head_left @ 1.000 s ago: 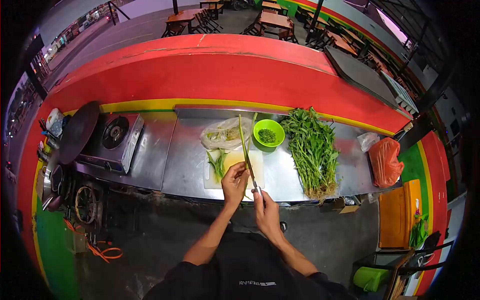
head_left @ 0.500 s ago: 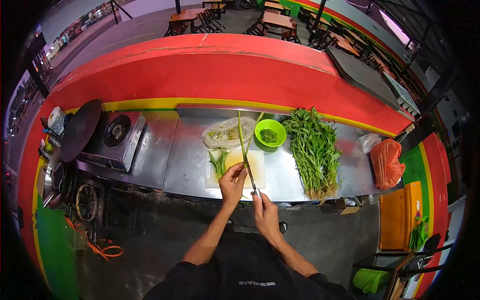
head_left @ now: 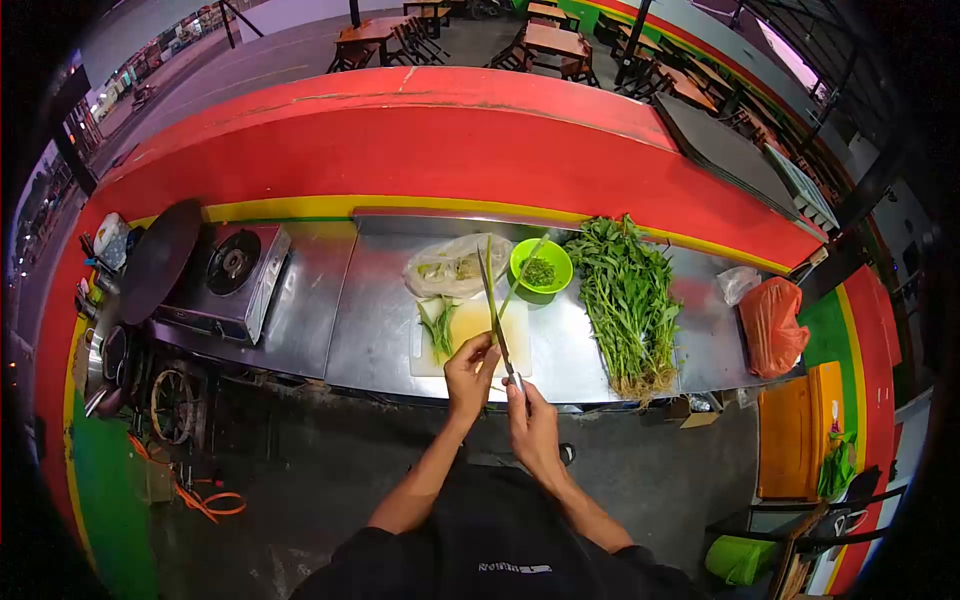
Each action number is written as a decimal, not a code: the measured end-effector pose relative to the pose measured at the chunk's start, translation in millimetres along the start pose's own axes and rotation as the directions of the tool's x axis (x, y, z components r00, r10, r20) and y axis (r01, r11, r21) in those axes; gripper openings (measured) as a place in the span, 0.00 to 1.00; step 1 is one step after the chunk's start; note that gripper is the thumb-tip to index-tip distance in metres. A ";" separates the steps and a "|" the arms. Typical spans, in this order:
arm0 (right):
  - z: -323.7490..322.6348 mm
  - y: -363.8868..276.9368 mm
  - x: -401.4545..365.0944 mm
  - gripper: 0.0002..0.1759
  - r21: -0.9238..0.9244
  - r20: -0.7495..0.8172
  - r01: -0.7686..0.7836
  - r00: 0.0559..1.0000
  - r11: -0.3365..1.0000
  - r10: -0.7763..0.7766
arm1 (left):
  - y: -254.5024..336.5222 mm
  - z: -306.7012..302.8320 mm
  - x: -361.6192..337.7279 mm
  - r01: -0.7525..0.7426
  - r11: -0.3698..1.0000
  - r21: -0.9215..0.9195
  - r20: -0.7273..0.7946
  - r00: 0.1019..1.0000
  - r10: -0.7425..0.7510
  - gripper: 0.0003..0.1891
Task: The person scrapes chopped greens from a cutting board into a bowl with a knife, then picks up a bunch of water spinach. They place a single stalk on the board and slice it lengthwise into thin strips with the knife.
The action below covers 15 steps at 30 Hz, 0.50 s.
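My left hand (head_left: 470,374) is closed on a long green stalk (head_left: 490,278) that splits into two strands above the cutting board. My right hand (head_left: 532,418) grips the handle of a knife (head_left: 503,345), its blade lying against the stalk beside my left fingers. Below them is a pale cutting board (head_left: 463,325) with cut green leaves (head_left: 437,326) on its left part. Behind the board sits an open plastic bag (head_left: 425,270) with pale bits in it. A lime green bowl (head_left: 541,292) holds chopped greens.
A big bunch of leafy greens (head_left: 625,300) lies right of the bowl. An orange plastic bag (head_left: 774,328) stands at the counter's right end. On the left are a gas stove (head_left: 233,275) and a dark round pan (head_left: 160,262). A red wall (head_left: 400,150) runs behind the counter.
The stalk's strands have shifted right, one now reaching over the bowl. The knife blade has tilted a little further left, and both hands have stayed nearly in place.
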State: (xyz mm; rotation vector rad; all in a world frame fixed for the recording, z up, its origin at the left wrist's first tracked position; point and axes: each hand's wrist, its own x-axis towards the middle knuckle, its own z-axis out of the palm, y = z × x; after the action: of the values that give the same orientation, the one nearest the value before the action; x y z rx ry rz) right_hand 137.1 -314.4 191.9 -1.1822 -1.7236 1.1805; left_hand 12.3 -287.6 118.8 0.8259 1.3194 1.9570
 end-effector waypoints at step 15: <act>-0.2 3.9 -9.9 0.17 -0.043 0.014 -0.032 0.999 0.999 0.032 | 8.4 -1.7 5.6 -0.089 0.994 0.057 -0.023 0.996 0.091 0.12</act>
State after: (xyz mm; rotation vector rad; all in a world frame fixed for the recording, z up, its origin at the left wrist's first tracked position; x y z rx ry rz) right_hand 141.5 -323.1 187.6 -1.2333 -1.7547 1.1796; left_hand 6.2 -286.7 127.1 0.9047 1.3795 2.0136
